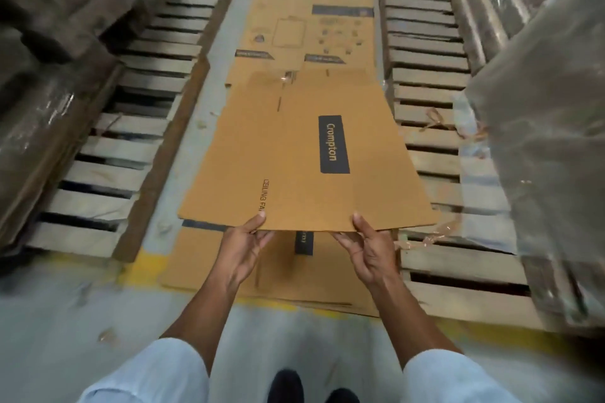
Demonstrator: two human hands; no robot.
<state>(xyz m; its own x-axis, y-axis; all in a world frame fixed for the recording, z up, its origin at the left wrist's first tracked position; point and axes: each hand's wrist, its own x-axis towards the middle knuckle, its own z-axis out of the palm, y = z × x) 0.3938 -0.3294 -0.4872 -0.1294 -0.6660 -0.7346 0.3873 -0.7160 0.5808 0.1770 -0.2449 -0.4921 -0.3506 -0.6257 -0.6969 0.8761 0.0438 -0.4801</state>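
We're holding one flat brown cardboard sheet (294,157) by its near edge, left hand (248,239) and right hand (366,245) both pinching it, thumbs on top. It hangs over two more flattened cartons (288,29) on the grey floor (98,321), between two slatted wooden pallets (131,147).

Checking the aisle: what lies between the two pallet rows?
In the head view, flattened cardboard sheets lie on the floor between the left pallets and right pallets; the held sheet hangs above them.
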